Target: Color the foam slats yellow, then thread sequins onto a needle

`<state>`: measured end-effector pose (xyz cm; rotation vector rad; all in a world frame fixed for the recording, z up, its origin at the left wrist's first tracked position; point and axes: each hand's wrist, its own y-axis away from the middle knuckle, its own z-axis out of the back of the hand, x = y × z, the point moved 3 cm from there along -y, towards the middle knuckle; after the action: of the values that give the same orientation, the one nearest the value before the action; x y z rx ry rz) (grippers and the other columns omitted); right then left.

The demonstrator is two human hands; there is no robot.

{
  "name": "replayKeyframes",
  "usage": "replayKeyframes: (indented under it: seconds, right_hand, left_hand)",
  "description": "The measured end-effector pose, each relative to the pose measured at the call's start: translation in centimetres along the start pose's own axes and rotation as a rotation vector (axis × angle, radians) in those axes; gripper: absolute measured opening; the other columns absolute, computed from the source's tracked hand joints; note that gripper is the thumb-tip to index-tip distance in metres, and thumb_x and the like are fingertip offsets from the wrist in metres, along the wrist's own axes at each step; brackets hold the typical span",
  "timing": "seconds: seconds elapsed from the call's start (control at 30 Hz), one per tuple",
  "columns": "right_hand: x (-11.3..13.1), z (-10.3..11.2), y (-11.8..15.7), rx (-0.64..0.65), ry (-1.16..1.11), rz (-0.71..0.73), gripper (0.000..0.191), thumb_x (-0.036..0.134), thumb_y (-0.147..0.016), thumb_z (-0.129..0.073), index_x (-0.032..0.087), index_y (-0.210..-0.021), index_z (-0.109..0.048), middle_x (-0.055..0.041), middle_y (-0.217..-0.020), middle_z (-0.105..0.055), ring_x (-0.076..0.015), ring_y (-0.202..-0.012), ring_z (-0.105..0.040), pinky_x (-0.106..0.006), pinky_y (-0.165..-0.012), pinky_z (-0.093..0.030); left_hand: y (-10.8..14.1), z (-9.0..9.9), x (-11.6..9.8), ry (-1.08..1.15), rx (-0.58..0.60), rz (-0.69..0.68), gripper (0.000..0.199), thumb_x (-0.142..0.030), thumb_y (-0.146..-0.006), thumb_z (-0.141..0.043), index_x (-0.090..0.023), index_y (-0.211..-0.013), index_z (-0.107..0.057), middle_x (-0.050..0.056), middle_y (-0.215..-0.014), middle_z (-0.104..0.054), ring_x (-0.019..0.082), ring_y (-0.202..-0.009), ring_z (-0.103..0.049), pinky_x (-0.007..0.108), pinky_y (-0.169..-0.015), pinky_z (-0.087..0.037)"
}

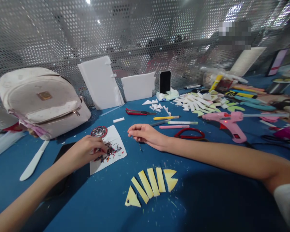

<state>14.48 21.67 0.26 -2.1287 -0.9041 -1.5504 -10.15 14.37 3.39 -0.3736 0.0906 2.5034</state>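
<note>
My left hand [88,149] reaches down to a white sheet of paper [118,133], its fingers bunched together at a small pile of mixed dark and coloured beads [112,149]. Whether a bead sits between those fingertips is hidden. Just behind, a round red-rimmed dish [99,131] holds more small beads. To the right, my right hand [146,135] is closed in a pinch above the blue table; a thin dark strand [140,147] shows below it, and I cannot tell if the fingers hold it. Nearer me lie yellow foam pieces [154,182] laid out like a fish.
A white backpack [43,103] stands at left, near a white plastic knife [35,161]. Behind my right hand lie a red box cutter [140,112], several markers [166,118] and red-handled scissors [189,133]. A pink glue gun [228,122] and foam scraps [198,101] are at right.
</note>
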Motion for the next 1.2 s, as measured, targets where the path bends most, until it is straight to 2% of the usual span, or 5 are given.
replayKeyframes:
  seconds: [0.23,0.8,1.03,1.2]
  right_hand:
    - [-0.11,0.08,-0.08,0.006,0.003,0.003,0.024,0.03,-0.076,-0.086,0.015,-0.09,-0.073,-0.0015,-0.085,-0.069,-0.006,-0.065,-0.053,-0.017,-0.059,-0.044]
    - [-0.03,0.07,-0.01,0.005,-0.002,0.004,0.021,0.027,-0.077,-0.084,0.015,-0.09,-0.073,-0.0013,-0.084,-0.069,-0.006,-0.065,-0.053,-0.018,-0.06,-0.044]
    - [-0.06,0.04,-0.1,0.005,0.006,0.004,0.024,0.029,-0.076,-0.085,0.016,-0.091,-0.073,-0.0017,-0.086,-0.069,-0.0063,-0.065,-0.053,-0.018,-0.059,-0.044]
    - [0.0,0.05,-0.02,0.005,0.018,0.011,0.024,0.03,-0.076,-0.086,0.016,-0.09,-0.073,-0.0018,-0.085,-0.069,-0.0066,-0.066,-0.052,-0.019,-0.06,-0.044]
  left_hand:
    - [-0.04,-0.1,-0.47,-0.021,-0.008,-0.009,0.018,-0.026,-0.099,-0.058,-0.025,-0.093,-0.075,0.0,-0.088,-0.075,0.016,-0.078,-0.067,0.031,-0.078,-0.039]
    - [0.14,-0.72,0.04,-0.051,-0.003,0.004,0.015,-0.023,-0.096,-0.058,-0.025,-0.089,-0.071,-0.002,-0.086,-0.074,0.017,-0.078,-0.066,0.033,-0.081,-0.038]
    - [0.37,-0.09,0.06,-0.073,-0.006,0.05,0.014,-0.02,-0.094,-0.056,-0.024,-0.089,-0.068,-0.002,-0.08,-0.072,0.018,-0.072,-0.062,0.032,-0.076,-0.039]
    - [0.27,-0.43,-0.06,-0.062,0.011,0.022,0.016,-0.022,-0.097,-0.055,-0.024,-0.088,-0.068,-0.001,-0.085,-0.074,0.017,-0.075,-0.065,0.033,-0.081,-0.039]
